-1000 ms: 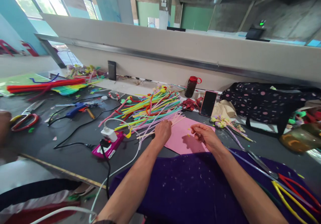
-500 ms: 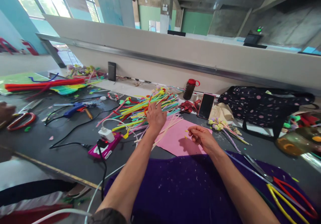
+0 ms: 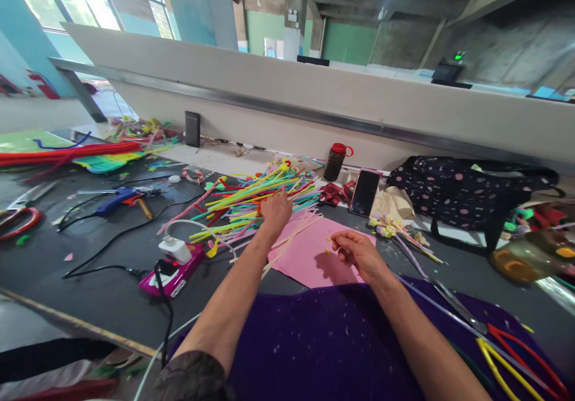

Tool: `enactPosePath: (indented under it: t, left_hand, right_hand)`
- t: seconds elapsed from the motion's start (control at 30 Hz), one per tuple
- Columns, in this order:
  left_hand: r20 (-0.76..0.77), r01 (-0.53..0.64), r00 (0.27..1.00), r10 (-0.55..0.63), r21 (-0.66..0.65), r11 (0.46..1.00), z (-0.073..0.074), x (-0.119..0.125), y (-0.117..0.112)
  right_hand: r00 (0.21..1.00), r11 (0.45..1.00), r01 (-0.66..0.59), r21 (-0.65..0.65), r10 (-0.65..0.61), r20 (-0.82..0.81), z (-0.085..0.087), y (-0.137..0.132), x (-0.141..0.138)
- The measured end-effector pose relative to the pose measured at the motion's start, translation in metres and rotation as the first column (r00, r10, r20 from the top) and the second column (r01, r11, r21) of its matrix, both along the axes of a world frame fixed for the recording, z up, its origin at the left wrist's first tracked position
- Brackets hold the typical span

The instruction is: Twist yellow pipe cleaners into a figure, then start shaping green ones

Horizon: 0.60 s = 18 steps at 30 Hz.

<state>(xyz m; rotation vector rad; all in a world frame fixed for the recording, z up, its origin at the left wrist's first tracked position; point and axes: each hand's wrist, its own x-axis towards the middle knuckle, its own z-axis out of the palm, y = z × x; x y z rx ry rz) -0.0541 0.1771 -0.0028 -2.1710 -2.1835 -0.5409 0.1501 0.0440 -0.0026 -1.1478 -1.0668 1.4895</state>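
My left hand [image 3: 277, 210] is down on a heap of many-coloured pipe cleaners [image 3: 233, 200]. Its fingers are curled in at the heap's near side, and what they grip is hidden. Over a pink sheet [image 3: 299, 260] I hold my right hand [image 3: 354, 250], thumb and fingers pinched together. Small yellow bits [image 3: 328, 240] show at its fingertips, too small to make out fully. Several pale pipe cleaners [image 3: 291, 236] lie across the sheet's left edge. A dark purple cloth [image 3: 314, 341] covers the area in front of me.
Left are a glue gun [image 3: 121, 200], a magenta power strip [image 3: 173, 275] with cords, and red-handled scissors [image 3: 20, 221]. Behind stand a red-lidded bottle [image 3: 335, 161] and a phone [image 3: 364, 191]. Right are a patterned bag [image 3: 467, 191], pipe-cleaner flowers [image 3: 389, 226] and large scissors [image 3: 487, 329].
My left hand has turned and its spread fingers have closed down at the pipe cleaners. My right hand keeps its pinch over the pink sheet. The other person's hand at the left has left view.
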Motion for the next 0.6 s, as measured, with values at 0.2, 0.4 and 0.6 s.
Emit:
enactPosePath:
  t: [0.2,0.4,0.6]
  left_hand:
    - [0.069,-0.048,0.997,0.034,0.204,0.978,0.028,-0.019,0.044]
    - [0.165,-0.142,0.978,0.13,0.064,0.988,0.024,-0.018,0.055]
    - [0.026,-0.244,0.97,0.243,0.096,0.965,0.012,-0.024,0.058]
  right_hand:
    - [1.0,1.0,-0.02,-0.02,0.021,0.013,-0.001,0.0,-0.004]
    - [0.998,0.999,-0.049,-0.006,0.049,0.035,-0.005,0.0,-0.006]
    - [0.998,0.999,-0.049,0.004,0.049,0.034,-0.004,0.001,-0.005]
